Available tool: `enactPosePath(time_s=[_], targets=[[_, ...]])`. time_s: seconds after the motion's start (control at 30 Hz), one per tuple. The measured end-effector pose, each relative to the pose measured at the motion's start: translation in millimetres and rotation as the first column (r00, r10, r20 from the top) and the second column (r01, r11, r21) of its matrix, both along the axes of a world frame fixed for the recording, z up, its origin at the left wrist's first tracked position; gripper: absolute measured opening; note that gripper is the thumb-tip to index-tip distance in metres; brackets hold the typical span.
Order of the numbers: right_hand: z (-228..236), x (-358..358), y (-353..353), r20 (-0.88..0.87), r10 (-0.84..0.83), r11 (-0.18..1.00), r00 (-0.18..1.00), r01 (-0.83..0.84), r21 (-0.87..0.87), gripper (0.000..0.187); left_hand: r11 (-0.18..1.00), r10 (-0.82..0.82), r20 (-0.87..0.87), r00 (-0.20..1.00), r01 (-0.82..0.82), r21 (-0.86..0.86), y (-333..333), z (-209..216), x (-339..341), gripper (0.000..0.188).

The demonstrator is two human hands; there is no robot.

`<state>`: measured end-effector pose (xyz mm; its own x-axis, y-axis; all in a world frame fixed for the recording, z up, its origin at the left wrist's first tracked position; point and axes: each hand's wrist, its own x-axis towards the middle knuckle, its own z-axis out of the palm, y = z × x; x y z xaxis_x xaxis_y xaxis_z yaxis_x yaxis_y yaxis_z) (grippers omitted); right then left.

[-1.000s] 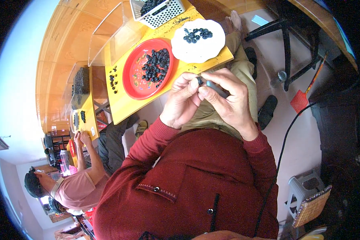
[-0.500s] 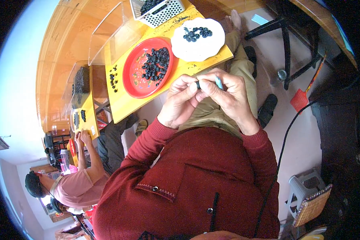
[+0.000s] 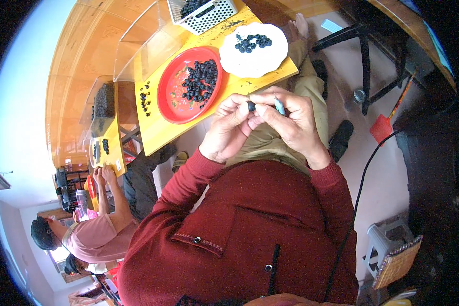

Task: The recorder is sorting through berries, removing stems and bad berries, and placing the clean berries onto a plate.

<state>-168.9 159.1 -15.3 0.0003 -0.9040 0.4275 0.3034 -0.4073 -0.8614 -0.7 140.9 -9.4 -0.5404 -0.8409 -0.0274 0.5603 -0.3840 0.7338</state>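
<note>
A small round black piece (image 3: 251, 106), like a bead, is pinched at the fingertips of my left hand (image 3: 226, 131), just off the table's near edge. My right hand (image 3: 297, 122) meets it there, its thumb against the piece. A slim blue-grey tool (image 3: 279, 106) sticks out between the right hand's fingers; its working end is hidden. Beyond my hands, a red oval tray (image 3: 169, 108) holds a heap of similar black pieces (image 3: 201, 80). Right of it, a scalloped white plate (image 3: 247, 65) carries a smaller group of them.
On the yellow table (image 3: 155, 137), more black pieces (image 3: 145, 99) lie left of the tray. A perforated white basket (image 3: 211, 21) and a clear panel (image 3: 140, 48) stand behind. At left, another person (image 3: 99, 237) works at a second table. A grey stool (image 3: 387, 237) stands at lower right.
The black piece has turned slightly between my fingertips and shows more of its face. Both hands stay in nearly the same place.
</note>
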Motion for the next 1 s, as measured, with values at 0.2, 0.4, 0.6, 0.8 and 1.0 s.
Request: enactPosePath(time_s=[0.2, 0.4, 0.6, 0.8, 1.0], targets=[[9, -2, 6, 0.062, 0.123, 0.973, 0.991, -0.132, 0.189, 0.019, 1.000, -0.007, -0.012, 1.000, 0.007, -0.024, 1, 5, 7, 0.014], [-6, -4, 9, -0.076, 0.034, 0.971, 0.997, -0.015, 0.238, 0.018, 0.981, 0.186, 0.230, 0.955, -0.166, -0.104, -9, 13, 20, 0.011], [-22, -10, 10, -0.158, -0.022, 0.975, 0.987, 0.056, 0.215, 0.016, 0.762, 0.610, 0.650, 0.453, -0.108, -0.639, -71, 4, 73, 0.010], [-41, -14, 9, -0.153, -0.021, 0.972, 0.988, 0.056, 0.226, 0.015, 0.548, 0.809, 0.582, 0.086, 0.248, -0.798, -111, 13, 83, 0.017], [-53, -18, 9, -0.156, -0.009, 0.947, 0.988, 0.058, 0.315, 0.014, 0.522, 0.740, 0.650, 0.173, 0.461, -0.718, -152, 21, 19, 0.022]])
